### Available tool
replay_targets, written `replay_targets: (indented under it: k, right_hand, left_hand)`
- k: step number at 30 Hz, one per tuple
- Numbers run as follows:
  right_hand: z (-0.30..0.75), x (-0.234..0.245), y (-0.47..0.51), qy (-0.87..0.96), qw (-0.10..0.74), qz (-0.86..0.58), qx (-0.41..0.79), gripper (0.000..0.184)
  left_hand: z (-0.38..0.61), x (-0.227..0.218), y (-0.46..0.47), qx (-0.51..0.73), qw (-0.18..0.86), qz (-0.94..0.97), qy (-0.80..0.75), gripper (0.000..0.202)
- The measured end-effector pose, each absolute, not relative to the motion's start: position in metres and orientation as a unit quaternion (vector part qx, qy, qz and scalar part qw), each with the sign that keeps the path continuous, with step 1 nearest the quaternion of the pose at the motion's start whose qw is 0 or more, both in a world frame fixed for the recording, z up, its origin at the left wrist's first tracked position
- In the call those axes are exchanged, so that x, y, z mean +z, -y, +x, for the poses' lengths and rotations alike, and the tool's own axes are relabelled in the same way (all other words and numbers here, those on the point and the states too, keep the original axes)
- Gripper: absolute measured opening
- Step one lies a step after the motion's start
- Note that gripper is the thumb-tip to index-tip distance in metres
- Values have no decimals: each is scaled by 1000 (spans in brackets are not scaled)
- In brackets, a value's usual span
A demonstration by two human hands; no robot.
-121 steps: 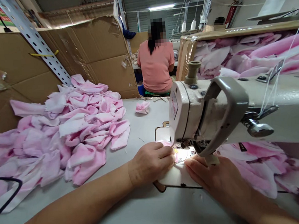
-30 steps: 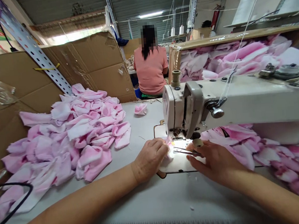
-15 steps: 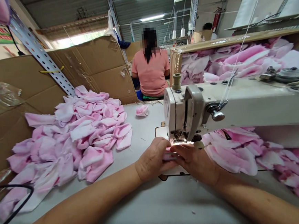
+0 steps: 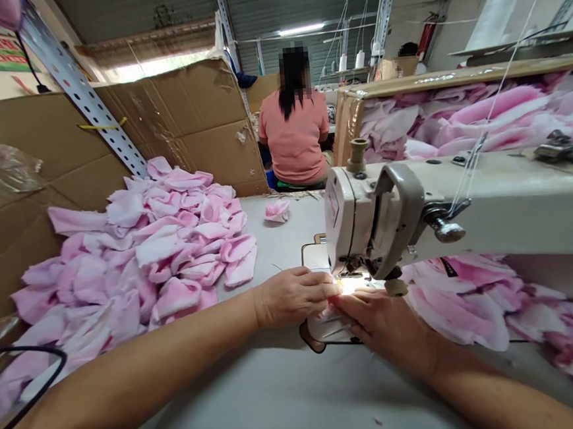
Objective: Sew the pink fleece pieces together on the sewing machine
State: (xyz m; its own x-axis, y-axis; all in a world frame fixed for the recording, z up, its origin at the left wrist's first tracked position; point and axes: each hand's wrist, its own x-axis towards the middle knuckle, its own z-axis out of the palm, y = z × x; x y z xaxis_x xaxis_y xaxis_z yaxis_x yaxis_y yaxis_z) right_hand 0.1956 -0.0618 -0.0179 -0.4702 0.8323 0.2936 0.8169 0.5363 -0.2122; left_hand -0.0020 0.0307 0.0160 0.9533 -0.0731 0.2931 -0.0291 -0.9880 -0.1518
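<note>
At the lit needle area of the white sewing machine [image 4: 354, 222], my two hands meet on a small piece of pink fabric [image 4: 328, 313]. My left hand [image 4: 293, 296] comes in from the left, its fingers closed together on the fabric's edge just under the machine head. My right hand [image 4: 384, 319] lies right of the needle, with thumb and fingers pressed on the same piece. Most of the fabric is hidden by the fingers. Under the machine arm, pink fabric pieces [image 4: 456, 300] lie bunched against the right side.
A large heap of pink fabric pieces [image 4: 170, 243] covers the table's left. One small pink piece [image 4: 277, 210] lies behind the needle area. Cardboard [image 4: 185, 123] walls the left; a cardboard box [image 4: 347, 120] of pink fabric stands behind the machine. A person [image 4: 294, 134] sits ahead, facing away.
My left hand has turned flatter, its fingers now stretching toward the needle. The fabric between my hands has shifted slightly. The whole view has moved a little.
</note>
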Motion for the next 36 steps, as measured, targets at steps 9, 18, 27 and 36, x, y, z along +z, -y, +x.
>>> replay_targets:
  k: [9,18,27,36]
  right_hand:
    - [205,-12,70,870,147,-469,30,13]
    - [217,-2,79,868,145,-473,40,20]
    - [212,0,77,868,117,-474,91,17]
    - [205,2,78,872,114,-474,44,12]
  left_hand:
    - [3,19,-23,-101,-20,-994,27,12]
    - [4,10,-13,-166,-28,-985,39,20]
    - [5,12,-6,-196,-6,-979,55,9]
    - [6,11,-8,-157,-44,-983,80,25]
